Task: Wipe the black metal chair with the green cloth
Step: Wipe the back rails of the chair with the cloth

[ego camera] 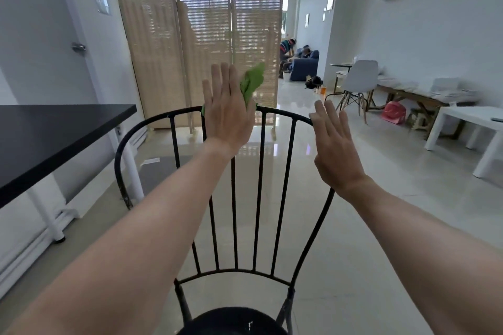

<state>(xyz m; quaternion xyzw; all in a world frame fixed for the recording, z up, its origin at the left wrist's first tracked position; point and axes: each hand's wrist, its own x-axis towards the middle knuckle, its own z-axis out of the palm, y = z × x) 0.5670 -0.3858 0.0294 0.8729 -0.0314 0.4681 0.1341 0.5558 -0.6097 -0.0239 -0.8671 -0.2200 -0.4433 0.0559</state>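
Observation:
The black metal chair (234, 270) stands right in front of me, its curved back with thin vertical bars facing me and its round seat at the bottom edge. My left hand (227, 114) is flat, fingers straight up, against the middle of the top rail. It holds the green cloth (253, 81) there, and the cloth bunches up behind and to the right of the fingers. My right hand (334, 149) is spread and holds nothing, its fingertips at the right end of the top rail.
A black tabletop (54, 139) on white legs is close on the left. A woven folding screen (201, 43) stands behind the chair. On the right are a white low table (468, 119), a white chair (359, 76) and a bench. People sit on a far blue sofa.

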